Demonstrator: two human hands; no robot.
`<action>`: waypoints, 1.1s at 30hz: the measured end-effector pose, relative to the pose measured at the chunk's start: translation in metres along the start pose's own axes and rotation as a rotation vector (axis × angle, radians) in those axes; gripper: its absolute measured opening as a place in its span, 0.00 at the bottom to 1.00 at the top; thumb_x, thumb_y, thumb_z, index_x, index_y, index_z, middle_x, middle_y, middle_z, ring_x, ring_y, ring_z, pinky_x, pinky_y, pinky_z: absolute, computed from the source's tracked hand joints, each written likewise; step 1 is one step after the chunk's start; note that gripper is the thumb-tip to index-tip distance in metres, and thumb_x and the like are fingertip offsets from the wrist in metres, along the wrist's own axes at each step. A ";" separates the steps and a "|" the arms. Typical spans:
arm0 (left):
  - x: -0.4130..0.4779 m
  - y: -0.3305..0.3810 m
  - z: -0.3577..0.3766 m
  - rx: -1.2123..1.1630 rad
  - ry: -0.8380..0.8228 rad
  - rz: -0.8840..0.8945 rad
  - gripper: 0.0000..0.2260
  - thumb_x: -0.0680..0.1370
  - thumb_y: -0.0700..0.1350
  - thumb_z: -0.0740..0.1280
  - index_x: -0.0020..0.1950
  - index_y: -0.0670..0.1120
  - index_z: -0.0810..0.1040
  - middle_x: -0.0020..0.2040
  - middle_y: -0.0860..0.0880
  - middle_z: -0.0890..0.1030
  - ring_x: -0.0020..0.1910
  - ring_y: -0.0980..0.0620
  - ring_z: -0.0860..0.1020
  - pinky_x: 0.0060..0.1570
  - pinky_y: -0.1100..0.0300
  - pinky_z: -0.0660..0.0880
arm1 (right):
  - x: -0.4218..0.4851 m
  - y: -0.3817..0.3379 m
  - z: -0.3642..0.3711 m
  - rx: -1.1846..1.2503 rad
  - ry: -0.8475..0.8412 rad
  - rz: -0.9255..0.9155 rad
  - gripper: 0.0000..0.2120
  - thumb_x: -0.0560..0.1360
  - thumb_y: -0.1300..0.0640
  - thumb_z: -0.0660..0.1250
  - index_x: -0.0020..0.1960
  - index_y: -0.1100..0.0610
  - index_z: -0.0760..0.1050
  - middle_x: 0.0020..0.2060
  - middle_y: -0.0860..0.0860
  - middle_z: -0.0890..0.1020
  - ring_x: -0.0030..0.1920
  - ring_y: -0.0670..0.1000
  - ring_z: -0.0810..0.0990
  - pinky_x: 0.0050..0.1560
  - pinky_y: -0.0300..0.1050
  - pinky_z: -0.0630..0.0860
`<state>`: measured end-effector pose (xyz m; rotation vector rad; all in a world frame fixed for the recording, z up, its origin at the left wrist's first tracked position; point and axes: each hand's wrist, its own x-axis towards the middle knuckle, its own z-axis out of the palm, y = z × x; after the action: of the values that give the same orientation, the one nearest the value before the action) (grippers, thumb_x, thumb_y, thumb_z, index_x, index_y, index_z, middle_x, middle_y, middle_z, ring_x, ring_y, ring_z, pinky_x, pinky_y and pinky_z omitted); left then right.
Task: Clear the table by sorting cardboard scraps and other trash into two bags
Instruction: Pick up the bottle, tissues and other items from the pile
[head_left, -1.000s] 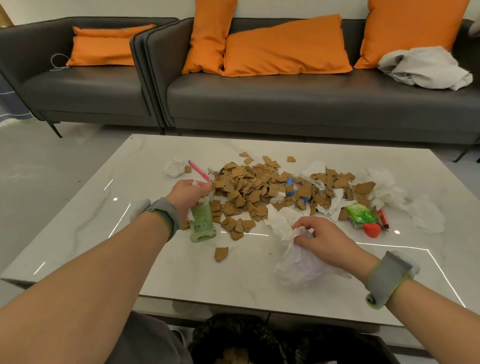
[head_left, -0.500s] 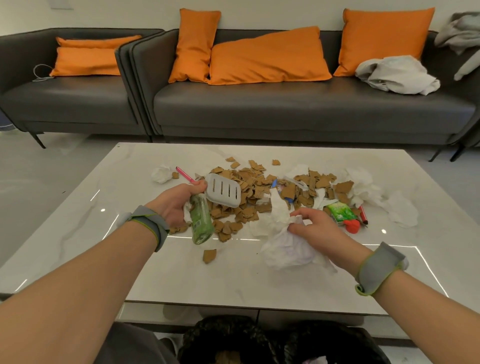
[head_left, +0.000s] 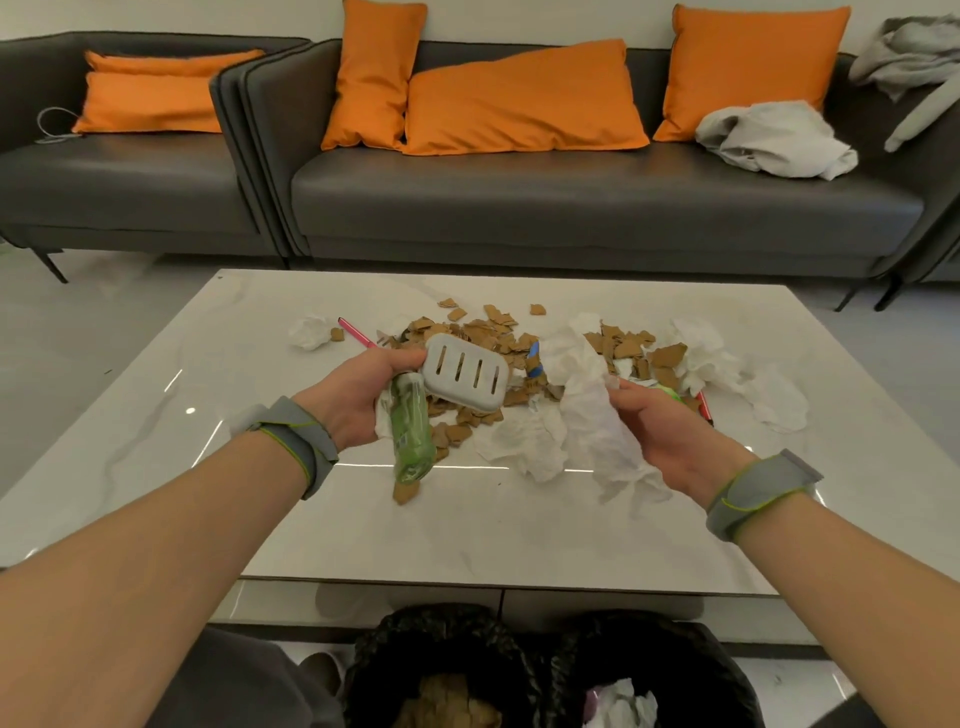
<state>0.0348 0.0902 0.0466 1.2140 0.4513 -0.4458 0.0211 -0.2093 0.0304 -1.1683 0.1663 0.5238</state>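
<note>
The left hand (head_left: 358, 400) is raised over the worktop (head_left: 260, 493) with its fingers curled round three things at once: a green bottle (head_left: 412, 436) hanging bottom-down, a white slotted soap dish (head_left: 464, 373) at its one o'clock, and a wad of tissue against the palm. The right hand (head_left: 670, 431) pinches a long crumpled white tissue (head_left: 597, 431) that trails down towards its seven o'clock. Each wrist wears a grey band.

One loose cardboard scrap (head_left: 405, 491) lies just below the bottle. At twelve o'clock from the left hand spreads the main pile of cardboard scraps (head_left: 483, 332), too many to count. A smaller cluster (head_left: 623, 343) lies at twelve o'clock from the right hand. A pink pen (head_left: 356, 332) and a tissue ball (head_left: 310, 332) lie at eleven o'clock from the left hand. More loose tissues (head_left: 706, 353) sit at two o'clock from the right hand, with a red item (head_left: 704, 405) partly hidden behind it.

A band of bare marble runs between the hands and the worktop's near edge. Below that edge, at six o'clock, stand two black bags: the left bag (head_left: 441, 639) shows cardboard inside, the right bag (head_left: 649, 644) shows white tissue. Beyond the far edge stands a dark sofa (head_left: 571, 202) carrying three orange cushions and a grey cloth (head_left: 774, 137).
</note>
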 end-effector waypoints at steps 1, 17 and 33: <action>-0.001 -0.001 0.001 0.002 -0.012 0.002 0.13 0.81 0.46 0.64 0.63 0.44 0.80 0.60 0.42 0.81 0.33 0.51 0.80 0.28 0.59 0.77 | -0.001 -0.002 0.000 0.005 -0.003 -0.005 0.12 0.81 0.62 0.58 0.59 0.58 0.77 0.42 0.54 0.84 0.40 0.53 0.84 0.38 0.46 0.81; -0.003 -0.014 0.008 0.121 0.081 -0.008 0.15 0.80 0.45 0.65 0.64 0.39 0.79 0.47 0.43 0.82 0.41 0.47 0.79 0.50 0.50 0.77 | 0.033 0.066 0.003 -1.418 -0.022 -0.273 0.11 0.78 0.61 0.66 0.60 0.60 0.76 0.69 0.55 0.73 0.68 0.54 0.71 0.67 0.40 0.64; -0.020 -0.016 0.038 0.149 0.028 0.005 0.11 0.81 0.45 0.65 0.59 0.41 0.81 0.44 0.43 0.83 0.36 0.48 0.80 0.29 0.57 0.78 | -0.010 0.015 -0.006 -0.237 0.156 0.024 0.11 0.82 0.62 0.61 0.60 0.64 0.76 0.54 0.60 0.83 0.53 0.59 0.83 0.50 0.52 0.81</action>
<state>0.0127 0.0510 0.0557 1.3662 0.4447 -0.4653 0.0058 -0.2132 0.0199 -1.4415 0.2580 0.4828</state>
